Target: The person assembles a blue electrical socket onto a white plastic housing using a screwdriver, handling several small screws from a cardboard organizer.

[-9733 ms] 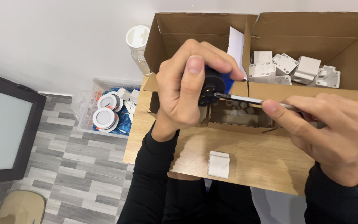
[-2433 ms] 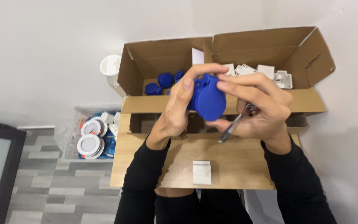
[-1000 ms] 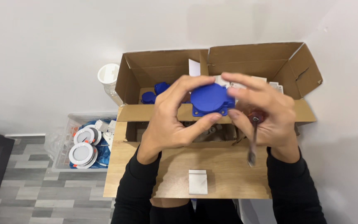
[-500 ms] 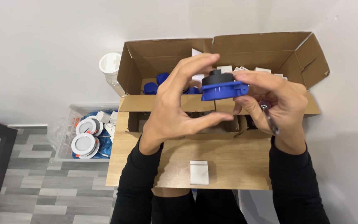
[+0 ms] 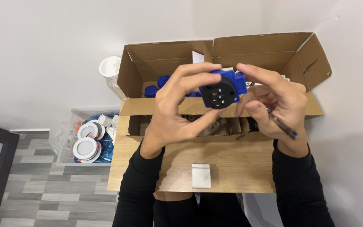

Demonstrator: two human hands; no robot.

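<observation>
Blue rigid plastic socket | left hand pinches its rim | right hand steadies it, gripping a screwdriver | likely light, above the table's far edge

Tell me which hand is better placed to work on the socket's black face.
Right, probably: the right hand already holds a screwdriver beside the socket, while the left hand is wrapped around the socket, steadying it.

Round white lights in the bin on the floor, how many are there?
2 show clearly: one round white light at the back of the clear bin, and a second just in front of it. More may be hidden beneath the other parts there.
</observation>
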